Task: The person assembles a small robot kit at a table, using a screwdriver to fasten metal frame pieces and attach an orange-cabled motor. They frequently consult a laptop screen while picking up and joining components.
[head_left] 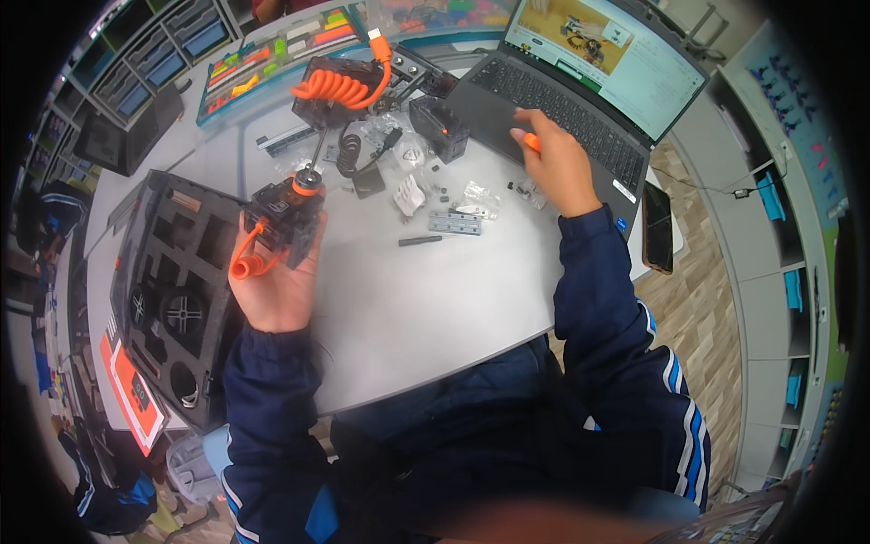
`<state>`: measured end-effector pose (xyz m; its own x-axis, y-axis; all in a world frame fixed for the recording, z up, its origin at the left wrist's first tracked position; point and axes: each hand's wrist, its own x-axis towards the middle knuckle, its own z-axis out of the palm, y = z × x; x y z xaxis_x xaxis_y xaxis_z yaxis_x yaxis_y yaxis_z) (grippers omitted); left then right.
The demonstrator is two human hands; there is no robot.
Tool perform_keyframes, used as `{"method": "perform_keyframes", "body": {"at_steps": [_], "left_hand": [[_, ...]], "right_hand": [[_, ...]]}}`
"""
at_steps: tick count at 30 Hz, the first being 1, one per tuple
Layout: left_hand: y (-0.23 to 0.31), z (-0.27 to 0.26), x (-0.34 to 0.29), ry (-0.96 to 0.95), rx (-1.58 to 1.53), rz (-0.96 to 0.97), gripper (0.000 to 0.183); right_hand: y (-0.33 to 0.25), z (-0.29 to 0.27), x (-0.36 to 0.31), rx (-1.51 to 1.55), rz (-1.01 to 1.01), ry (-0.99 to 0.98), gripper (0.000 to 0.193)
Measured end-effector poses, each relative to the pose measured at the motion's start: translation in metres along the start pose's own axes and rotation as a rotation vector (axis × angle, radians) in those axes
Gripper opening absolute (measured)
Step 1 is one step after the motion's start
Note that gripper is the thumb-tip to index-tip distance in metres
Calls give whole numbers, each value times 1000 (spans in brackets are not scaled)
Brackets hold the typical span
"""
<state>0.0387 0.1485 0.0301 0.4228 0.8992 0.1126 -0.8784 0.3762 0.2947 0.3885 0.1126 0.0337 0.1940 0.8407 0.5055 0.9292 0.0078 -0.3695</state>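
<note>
My left hand [275, 295] is wrapped round a black robot-like assembly [279, 210] with an orange cable, an orange ring and a metal rod sticking up from it. Over the front edge of the laptop [535, 100], by its touchpad, is my right hand [560, 163]. Between its thumb and fingers shows a small orange piece [532, 142]; the rest of that piece is hidden. Between the hands lie a perforated grey plate [455, 223], a small dark screwdriver [420, 241] and several clear plastic bags [478, 199]. A black coiled cable [349, 156] lies further back.
A foam-lined black case [195, 245] stands at the left, beside orange-and-white booklets [136, 394]. Toward the back are a coiled orange cable [340, 91] on black parts, a black block [439, 129] and a tray of coloured pieces [272, 68]. A phone [657, 228] rests at the right edge.
</note>
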Motion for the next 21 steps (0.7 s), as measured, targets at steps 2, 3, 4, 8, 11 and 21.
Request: {"method": "perform_keyframes", "body": {"at_steps": [2,3,4,8,11,21], "left_hand": [[0,0,0,39,-4,9,41],[0,-1,1,66,-5,18,40],[0,-1,1,114,5,30,40],[1,-3,2,-9,-75,-24,40],[1,-4,2,-19,-109,-45,40],[-13,-3,-5,-41,-173,-162,42]], "right_hand": [[-18,-3,4,139,-58,-39,25],[-27,-4,7,229,-75,-82,26],[-35,-5,10,333,-133,-109,27],[-60,-7,25,440,-92,-236,45],[-75,0,27,779,107,-316,53],[-85,9,11,1197,-56,-393,31]]}}
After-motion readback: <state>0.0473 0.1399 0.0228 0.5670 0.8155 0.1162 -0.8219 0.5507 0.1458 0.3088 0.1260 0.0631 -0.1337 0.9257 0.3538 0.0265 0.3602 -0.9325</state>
